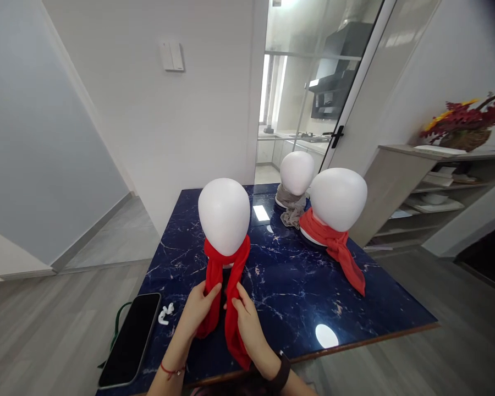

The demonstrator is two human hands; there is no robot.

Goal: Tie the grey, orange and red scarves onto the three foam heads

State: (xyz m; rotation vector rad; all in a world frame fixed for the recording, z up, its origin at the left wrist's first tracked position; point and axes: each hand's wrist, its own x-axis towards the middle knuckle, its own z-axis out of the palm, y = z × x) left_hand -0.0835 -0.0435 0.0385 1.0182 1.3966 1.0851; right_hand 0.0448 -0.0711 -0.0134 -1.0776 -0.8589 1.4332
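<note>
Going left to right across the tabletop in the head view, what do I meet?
In order: black phone, small white piece, near head with red scarf, head with grey scarf, right head with red scarf.

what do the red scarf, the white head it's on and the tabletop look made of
Red scarf: soft woven or knit cloth, matt; it drapes and bunches in folds. White head: probably foam or plastic, smooth and matt. Tabletop: glossy dark blue with white veins, marble or a marble-look slab; it mirrors lights.
</note>
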